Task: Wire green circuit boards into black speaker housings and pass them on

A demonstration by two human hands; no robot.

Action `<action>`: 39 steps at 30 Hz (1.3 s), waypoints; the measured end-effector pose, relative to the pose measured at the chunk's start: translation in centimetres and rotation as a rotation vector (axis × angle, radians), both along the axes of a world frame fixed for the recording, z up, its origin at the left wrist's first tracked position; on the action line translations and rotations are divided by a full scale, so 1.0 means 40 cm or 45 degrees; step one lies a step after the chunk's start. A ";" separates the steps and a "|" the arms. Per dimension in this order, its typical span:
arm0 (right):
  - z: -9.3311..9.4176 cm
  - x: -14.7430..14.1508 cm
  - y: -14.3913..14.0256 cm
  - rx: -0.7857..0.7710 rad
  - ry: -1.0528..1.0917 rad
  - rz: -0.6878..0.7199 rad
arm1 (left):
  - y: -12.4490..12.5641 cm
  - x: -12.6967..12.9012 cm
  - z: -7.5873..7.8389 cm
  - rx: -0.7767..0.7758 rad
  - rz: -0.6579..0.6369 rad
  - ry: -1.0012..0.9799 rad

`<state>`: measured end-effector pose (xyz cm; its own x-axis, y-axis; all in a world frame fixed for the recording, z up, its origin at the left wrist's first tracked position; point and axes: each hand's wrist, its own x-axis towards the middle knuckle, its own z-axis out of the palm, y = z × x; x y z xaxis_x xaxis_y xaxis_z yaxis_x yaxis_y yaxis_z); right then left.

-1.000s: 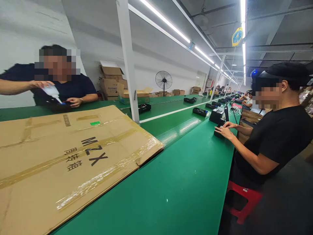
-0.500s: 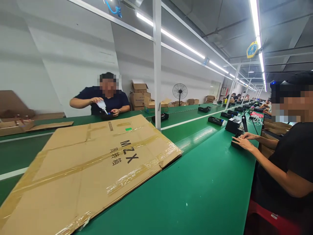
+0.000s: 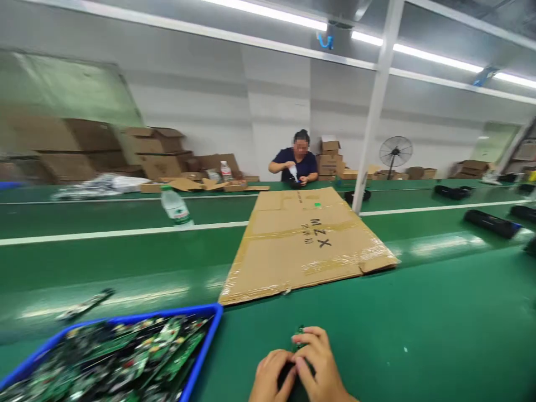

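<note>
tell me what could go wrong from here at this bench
The left hand and right hand hide much of the dark part they hold, so a slip might go unnoticed.
Circuit boards lie heaped in the blue tray and could scratch one another.
What looks like a loose board lies outside the tray and might get overlooked.

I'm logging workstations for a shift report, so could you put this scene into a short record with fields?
Left hand: fingers closed on a dark part, mostly hidden
Right hand: fingers closed on the same part, at a small green piece
Left of hands: blue tray heaped with circuit boards
Beyond hands: flat cardboard marked MZX
Bench: green surface
Bottle: green-capped bottle, left of the cardboard
Co-worker: person in dark shirt holding a white bottle
Background: standing fan by the wall
</note>
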<state>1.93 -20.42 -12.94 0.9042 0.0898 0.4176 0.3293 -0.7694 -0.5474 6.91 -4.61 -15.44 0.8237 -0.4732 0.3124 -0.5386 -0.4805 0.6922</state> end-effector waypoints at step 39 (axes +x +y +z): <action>-0.088 0.032 0.004 -0.076 0.081 -0.024 | -0.009 -0.028 0.025 0.150 -0.037 0.148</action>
